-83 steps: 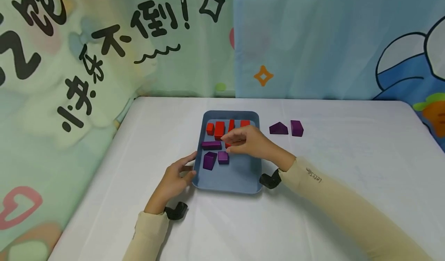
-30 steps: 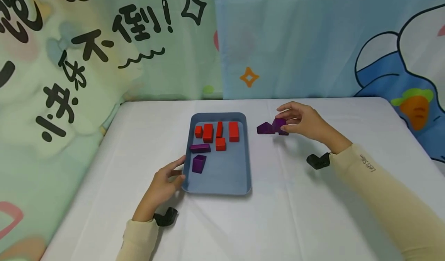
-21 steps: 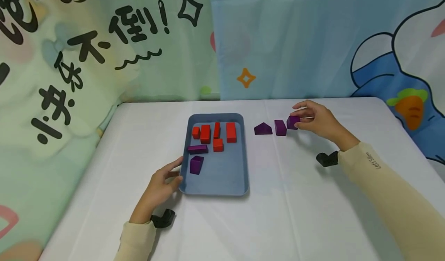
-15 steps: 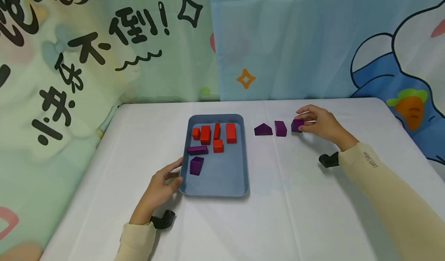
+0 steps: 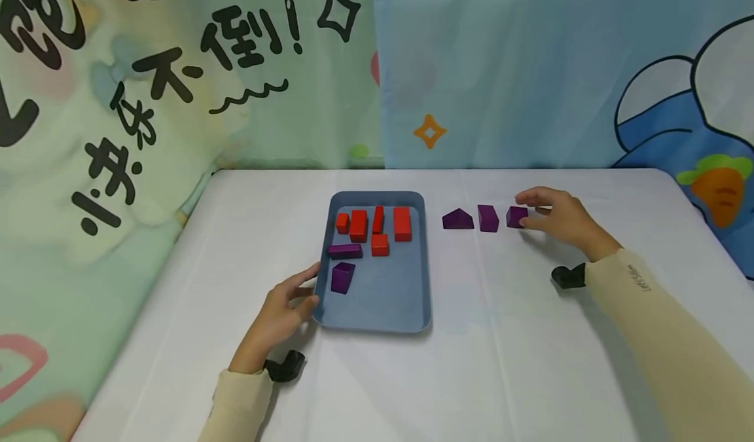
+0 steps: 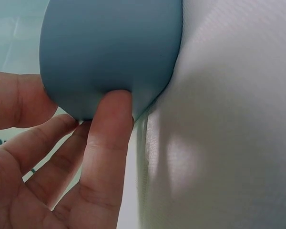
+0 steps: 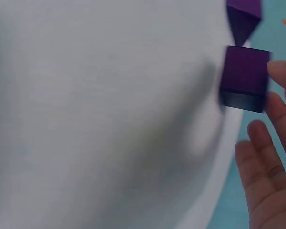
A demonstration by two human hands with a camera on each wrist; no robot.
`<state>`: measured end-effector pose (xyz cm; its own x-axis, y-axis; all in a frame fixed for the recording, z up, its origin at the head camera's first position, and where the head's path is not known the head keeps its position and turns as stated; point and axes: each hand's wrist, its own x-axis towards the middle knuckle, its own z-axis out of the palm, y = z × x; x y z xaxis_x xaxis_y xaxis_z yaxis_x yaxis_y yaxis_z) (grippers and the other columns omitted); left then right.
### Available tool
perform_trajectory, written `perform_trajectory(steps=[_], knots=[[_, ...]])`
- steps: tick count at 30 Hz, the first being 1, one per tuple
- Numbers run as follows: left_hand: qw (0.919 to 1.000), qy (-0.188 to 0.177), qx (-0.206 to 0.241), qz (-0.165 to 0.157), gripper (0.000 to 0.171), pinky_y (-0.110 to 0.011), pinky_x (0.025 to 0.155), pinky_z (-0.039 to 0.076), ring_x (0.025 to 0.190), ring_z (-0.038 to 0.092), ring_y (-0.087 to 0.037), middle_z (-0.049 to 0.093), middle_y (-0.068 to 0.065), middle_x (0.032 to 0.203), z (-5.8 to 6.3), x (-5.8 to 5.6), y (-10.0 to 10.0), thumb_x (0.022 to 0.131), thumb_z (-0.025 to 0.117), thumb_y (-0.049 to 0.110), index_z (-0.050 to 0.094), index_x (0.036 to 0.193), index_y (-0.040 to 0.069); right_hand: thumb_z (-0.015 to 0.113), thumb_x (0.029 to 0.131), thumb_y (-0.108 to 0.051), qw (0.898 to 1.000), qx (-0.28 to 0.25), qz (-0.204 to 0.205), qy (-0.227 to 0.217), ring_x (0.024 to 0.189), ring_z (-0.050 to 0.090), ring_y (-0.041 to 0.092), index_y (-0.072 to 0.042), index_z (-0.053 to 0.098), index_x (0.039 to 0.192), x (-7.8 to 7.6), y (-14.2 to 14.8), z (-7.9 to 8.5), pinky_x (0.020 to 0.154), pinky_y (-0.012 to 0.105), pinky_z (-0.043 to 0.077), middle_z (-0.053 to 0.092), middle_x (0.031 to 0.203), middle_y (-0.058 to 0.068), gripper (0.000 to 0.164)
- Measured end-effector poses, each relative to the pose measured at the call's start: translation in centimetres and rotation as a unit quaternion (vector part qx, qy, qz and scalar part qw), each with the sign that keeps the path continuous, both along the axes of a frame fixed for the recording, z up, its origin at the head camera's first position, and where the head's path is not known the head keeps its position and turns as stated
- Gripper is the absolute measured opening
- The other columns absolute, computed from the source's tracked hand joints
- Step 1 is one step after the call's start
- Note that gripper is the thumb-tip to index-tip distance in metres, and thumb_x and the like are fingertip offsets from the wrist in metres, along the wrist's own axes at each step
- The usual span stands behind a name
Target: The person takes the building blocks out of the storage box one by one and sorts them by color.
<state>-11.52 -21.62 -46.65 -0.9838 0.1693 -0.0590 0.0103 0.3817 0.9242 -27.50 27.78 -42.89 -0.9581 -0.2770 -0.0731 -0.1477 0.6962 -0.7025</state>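
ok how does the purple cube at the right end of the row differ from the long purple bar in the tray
The purple cube is stubby; the purple bar is long and thin. The cube is outside the blue tray, while the bar lies crosswise in it. The cube ends a row of purple blocks; the bar has red blocks nearby. Both are purple.

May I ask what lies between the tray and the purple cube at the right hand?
In the head view, a peaked purple block lies nearer the tray, another purple block nearer the cube.
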Motion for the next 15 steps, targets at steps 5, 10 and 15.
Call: perform_trajectory(steps=[5,10,15], knots=[[1.0,-0.006,0.003,0.007,0.059,-0.031,0.082,0.061,0.131,0.063,-0.047,0.048,-0.027,0.163,0.0,-0.2,0.3,0.104,0.063,-0.007,0.05,0.16,0.0,0.069,0.103,0.001,0.999,0.006,-0.017,0.028,0.143,0.043,0.057,0.013,0.056,0.145,1.1,-1.4,1.6,0.119,0.066,0.036,0.054,0.148,0.037,0.046],[0.9999,-0.001,0.002,0.012,0.058,-0.032,0.081,0.062,0.131,0.063,-0.047,0.049,-0.027,0.162,-0.1,-0.2,0.2,0.103,0.062,-0.008,0.051,0.159,-0.001,0.071,0.103,-0.003,0.999,-0.018,0.032,0.035,0.135,0.058,0.049,0.009,0.064,0.141,2.4,-4.9,3.2,0.115,0.048,0.049,0.062,0.144,0.032,0.041],[1.0,0.006,-0.001,0.006,0.058,-0.031,0.081,0.062,0.129,0.064,-0.047,0.05,-0.029,0.16,-0.3,-0.3,0.0,0.103,0.062,-0.008,0.05,0.159,-0.002,0.075,0.099,0.001,0.989,-0.071,0.126,0.04,0.116,0.071,0.035,0.009,0.071,0.131,3.0,-9.6,4.0,0.095,0.014,0.053,0.072,0.131,0.028,0.033]])
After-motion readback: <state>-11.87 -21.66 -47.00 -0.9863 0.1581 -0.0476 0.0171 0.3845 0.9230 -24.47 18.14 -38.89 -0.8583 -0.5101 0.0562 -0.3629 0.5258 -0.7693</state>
